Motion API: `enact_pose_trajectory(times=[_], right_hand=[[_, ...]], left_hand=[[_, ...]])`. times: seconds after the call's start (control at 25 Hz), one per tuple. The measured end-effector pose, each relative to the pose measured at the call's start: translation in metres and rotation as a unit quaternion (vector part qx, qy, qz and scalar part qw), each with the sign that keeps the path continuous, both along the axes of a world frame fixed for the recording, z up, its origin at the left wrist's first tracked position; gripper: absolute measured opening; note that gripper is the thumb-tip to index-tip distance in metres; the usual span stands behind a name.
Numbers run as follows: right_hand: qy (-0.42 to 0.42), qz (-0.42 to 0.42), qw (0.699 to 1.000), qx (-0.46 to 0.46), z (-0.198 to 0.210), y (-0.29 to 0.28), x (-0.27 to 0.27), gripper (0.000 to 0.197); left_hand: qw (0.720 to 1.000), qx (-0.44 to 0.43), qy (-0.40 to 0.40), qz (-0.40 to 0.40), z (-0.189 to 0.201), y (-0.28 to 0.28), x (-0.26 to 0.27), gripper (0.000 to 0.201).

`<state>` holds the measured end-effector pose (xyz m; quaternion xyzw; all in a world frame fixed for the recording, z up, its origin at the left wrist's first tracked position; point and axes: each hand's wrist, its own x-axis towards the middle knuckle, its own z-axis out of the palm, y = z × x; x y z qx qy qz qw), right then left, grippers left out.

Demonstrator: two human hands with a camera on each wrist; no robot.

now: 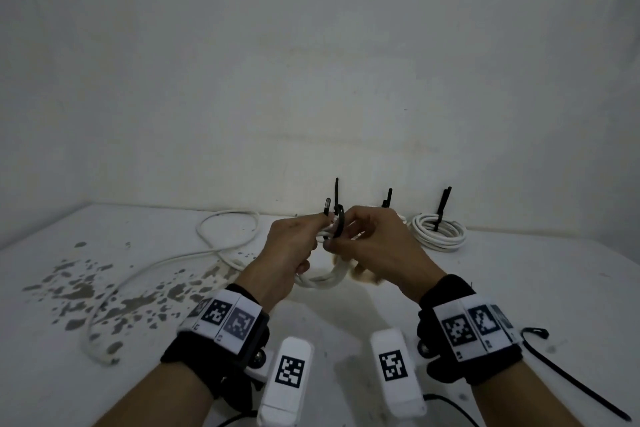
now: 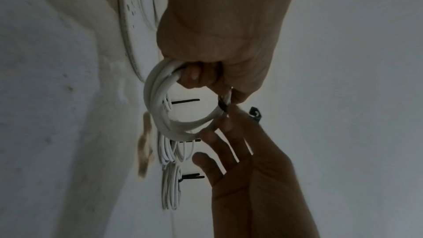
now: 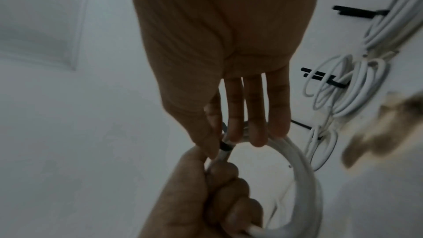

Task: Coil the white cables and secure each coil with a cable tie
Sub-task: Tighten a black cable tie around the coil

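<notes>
My left hand point(image 1: 294, 248) grips a coil of white cable point(image 1: 325, 281) held above the table, fingers curled round its strands point(image 2: 158, 97). A black cable tie point(image 1: 340, 222) loops over the top of the coil. My right hand point(image 1: 367, 239) pinches the tie between thumb and forefinger, right beside the left hand. In the right wrist view the tie point(image 3: 225, 145) wraps the strands at that pinch, the other fingers point(image 3: 257, 133) lie straight on the coil point(image 3: 304, 169), and the left hand point(image 3: 206, 196) holds it below.
A tied coil point(image 1: 438, 234) lies at the back right by the wall, with more tie tails standing up behind my hands. A loose white cable point(image 1: 221, 236) snakes over the left, across patches of peeled paint point(image 1: 86, 291). A spare black tie point(image 1: 571, 374) lies near right.
</notes>
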<state>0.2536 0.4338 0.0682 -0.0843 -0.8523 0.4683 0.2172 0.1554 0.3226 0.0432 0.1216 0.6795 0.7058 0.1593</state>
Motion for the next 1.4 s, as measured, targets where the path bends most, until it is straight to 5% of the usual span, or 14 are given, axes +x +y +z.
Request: enact_pose_trajectory(times=[0.28,0.48,0.72,0.92,1.16,1.28,1.4], right_hand=[[0.101,-0.094,0.983,-0.120,0.007,0.005,-0.005,0.005],[0.103,-0.137,0.985,-0.010,-0.001,0.008,-0.009,0.017],[0.097,-0.131,0.981,0.105,-0.002,0.007,-0.008,0.021],[0.138,-0.146,0.975,0.092,-0.004,0.005,-0.009,0.021],[0.068,-0.107,0.986,0.110,-0.001,0.009,-0.007,0.012],[0.025,-0.027,0.998,-0.047,0.002,0.009,-0.002,0.007],[0.044,0.022,0.979,-0.197,0.005,0.013,0.004,0.017]], left_hand=[[0.995,0.001,0.099,0.010,-0.002,0.003,0.002,0.009],[0.972,-0.051,0.228,0.012,-0.004,0.008,0.001,0.016],[0.953,-0.102,0.285,0.014,-0.001,0.007,0.004,0.021],[0.948,-0.113,0.299,0.010,0.001,0.006,0.005,0.022],[0.938,-0.139,0.319,-0.006,-0.002,0.004,0.000,0.018],[0.923,-0.140,0.355,-0.044,0.004,-0.002,0.001,0.019],[0.938,-0.099,0.323,-0.080,0.014,-0.006,0.001,0.017]])
